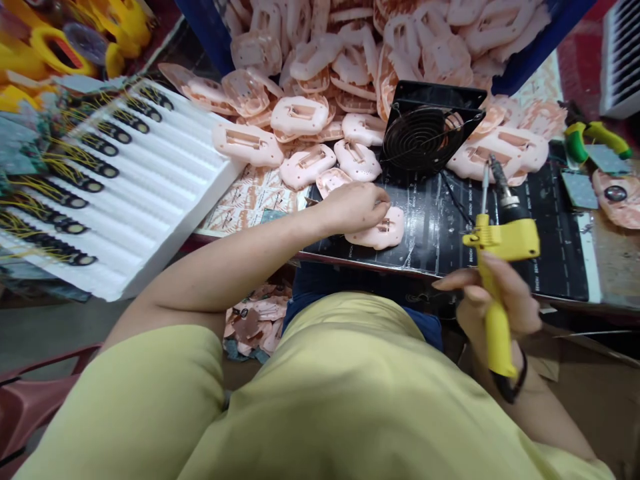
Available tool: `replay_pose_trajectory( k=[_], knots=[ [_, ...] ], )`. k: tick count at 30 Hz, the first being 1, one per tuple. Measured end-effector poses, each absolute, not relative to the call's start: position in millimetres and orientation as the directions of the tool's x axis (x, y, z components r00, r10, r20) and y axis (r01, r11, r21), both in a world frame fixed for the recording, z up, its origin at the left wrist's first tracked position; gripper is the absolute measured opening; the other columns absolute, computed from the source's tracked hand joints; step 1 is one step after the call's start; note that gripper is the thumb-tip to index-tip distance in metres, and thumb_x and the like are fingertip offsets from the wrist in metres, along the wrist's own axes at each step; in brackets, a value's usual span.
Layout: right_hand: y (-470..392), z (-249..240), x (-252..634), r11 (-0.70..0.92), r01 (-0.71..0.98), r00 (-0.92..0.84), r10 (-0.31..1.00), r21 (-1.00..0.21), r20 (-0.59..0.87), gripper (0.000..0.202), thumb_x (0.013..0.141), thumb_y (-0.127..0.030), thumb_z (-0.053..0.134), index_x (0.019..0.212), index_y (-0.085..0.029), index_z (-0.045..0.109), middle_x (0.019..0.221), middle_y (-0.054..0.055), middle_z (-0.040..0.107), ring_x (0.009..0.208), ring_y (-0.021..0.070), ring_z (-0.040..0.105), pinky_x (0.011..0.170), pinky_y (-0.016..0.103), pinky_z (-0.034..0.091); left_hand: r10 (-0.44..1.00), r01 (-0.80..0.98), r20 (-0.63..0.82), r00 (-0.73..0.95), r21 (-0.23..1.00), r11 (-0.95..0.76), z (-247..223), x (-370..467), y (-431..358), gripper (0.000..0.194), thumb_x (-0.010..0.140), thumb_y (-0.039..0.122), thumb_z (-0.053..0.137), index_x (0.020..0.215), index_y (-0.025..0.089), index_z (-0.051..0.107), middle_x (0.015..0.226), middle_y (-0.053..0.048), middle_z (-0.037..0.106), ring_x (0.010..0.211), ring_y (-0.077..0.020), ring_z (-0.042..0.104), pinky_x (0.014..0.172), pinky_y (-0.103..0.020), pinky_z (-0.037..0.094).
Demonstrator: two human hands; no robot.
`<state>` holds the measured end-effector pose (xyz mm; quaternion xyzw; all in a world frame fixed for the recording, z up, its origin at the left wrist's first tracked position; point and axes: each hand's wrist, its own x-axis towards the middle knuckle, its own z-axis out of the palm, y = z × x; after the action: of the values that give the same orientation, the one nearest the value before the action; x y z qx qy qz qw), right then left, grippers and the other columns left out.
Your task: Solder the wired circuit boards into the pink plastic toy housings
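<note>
My left hand (357, 205) is closed, its fingers curled over the far edge of a pale pink plastic shell (380, 233) lying on the black mat. Whether a small part is also between those fingertips is hidden. My right hand (500, 300) is wrapped round the handle of a yellow soldering gun (497, 333), held upright at the mat's front edge. Its metal tip points up and away from me, apart from the shell under my left hand. Several more pink shells (307, 165) lie just beyond my left hand.
A black fan (425, 133) stands behind the mat (435, 247). Pink shells fill a blue bin (545, 40) at the back. On the left, a white foam tray (165, 180) carries wired black parts (95, 183). Green-and-yellow pliers (600, 137) lie at right.
</note>
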<state>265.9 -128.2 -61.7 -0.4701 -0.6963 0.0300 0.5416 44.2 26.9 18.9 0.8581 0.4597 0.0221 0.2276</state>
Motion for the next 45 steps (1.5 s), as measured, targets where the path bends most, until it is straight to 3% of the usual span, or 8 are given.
replay_pose_trajectory(
  k=[6,11,20,24,29,37,43,45],
  knots=[
    [-77,-69,227,0.608,0.752,-0.176,0.559,-0.257,0.810,0.032,0.090,-0.013,0.069,0.118,-0.027,0.062,0.109,0.003,0.077,0.091,0.0187,0.075,0.076,0.030,0.059,0.830,0.826,-0.196,0.522,0.358,-0.435,16,48,21,0.040,0.095,0.023,0.048,0.126,0.017,0.071,0.115,-0.009,0.076,0.107,-0.0274,0.070,0.096,-0.039,0.054],
    [-69,-81,218,0.554,0.824,-0.261,0.557,-0.119,0.788,0.030,0.090,-0.013,0.069,0.115,-0.028,0.062,0.092,0.000,0.075,0.074,0.0148,0.067,0.073,0.032,0.048,0.829,0.835,-0.226,0.511,0.361,-0.416,17,51,21,0.038,0.096,0.024,0.047,0.123,0.018,0.073,0.115,-0.010,0.076,0.111,-0.0289,0.069,0.095,-0.040,0.055],
    [-71,-82,221,0.556,0.831,-0.391,0.537,0.036,0.748,0.030,0.090,-0.014,0.070,0.118,-0.023,0.062,0.084,0.000,0.072,0.076,0.0143,0.064,0.082,0.032,0.042,0.811,0.837,-0.275,0.516,0.362,-0.409,23,51,19,0.039,0.099,0.024,0.043,0.123,0.018,0.073,0.123,-0.011,0.074,0.117,-0.0278,0.068,0.099,-0.038,0.053],
    [-72,-69,222,0.577,0.808,-0.498,0.556,0.124,0.666,0.032,0.092,-0.016,0.070,0.122,-0.024,0.064,0.073,-0.003,0.070,0.085,0.0148,0.067,0.084,0.032,0.038,0.808,0.839,-0.283,0.517,0.356,-0.412,23,52,20,0.039,0.099,0.023,0.042,0.121,0.016,0.074,0.123,-0.013,0.073,0.116,-0.0283,0.069,0.097,-0.037,0.054],
    [-72,-57,226,0.577,0.781,-0.600,0.586,0.240,0.544,0.035,0.097,-0.016,0.061,0.131,-0.023,0.059,0.087,0.001,0.075,0.103,0.0172,0.069,0.087,0.035,0.035,0.806,0.842,-0.303,0.508,0.371,-0.391,25,50,21,0.035,0.099,0.024,0.046,0.119,0.015,0.074,0.119,-0.013,0.074,0.113,-0.0274,0.070,0.092,-0.034,0.054],
    [-70,-76,234,0.579,0.810,-0.325,0.579,-0.097,0.748,0.044,0.096,-0.014,0.061,0.137,-0.029,0.055,0.096,0.000,0.075,0.070,0.0131,0.065,0.080,0.032,0.048,0.811,0.831,-0.256,0.526,0.355,-0.428,20,47,20,0.038,0.099,0.022,0.042,0.115,0.017,0.076,0.117,-0.011,0.075,0.112,-0.0264,0.069,0.095,-0.035,0.053],
    [-65,-78,230,0.479,0.744,-0.065,0.745,-0.466,0.663,0.039,0.095,-0.031,0.067,0.132,-0.027,0.054,0.123,0.006,0.072,0.108,0.0228,0.071,0.094,0.041,0.061,0.784,0.795,-0.226,0.578,0.375,-0.477,18,42,16,0.040,0.101,0.027,0.040,0.126,0.018,0.070,0.120,-0.009,0.074,0.114,-0.0263,0.069,0.097,-0.036,0.053],
    [-60,-73,231,0.491,0.715,-0.088,0.770,-0.498,0.632,0.039,0.093,-0.034,0.069,0.129,-0.027,0.055,0.123,0.006,0.071,0.109,0.0225,0.071,0.096,0.039,0.061,0.786,0.787,-0.195,0.586,0.367,-0.496,17,41,13,0.041,0.102,0.029,0.039,0.130,0.019,0.067,0.120,-0.009,0.074,0.114,-0.0270,0.069,0.097,-0.038,0.053]
  ],
)
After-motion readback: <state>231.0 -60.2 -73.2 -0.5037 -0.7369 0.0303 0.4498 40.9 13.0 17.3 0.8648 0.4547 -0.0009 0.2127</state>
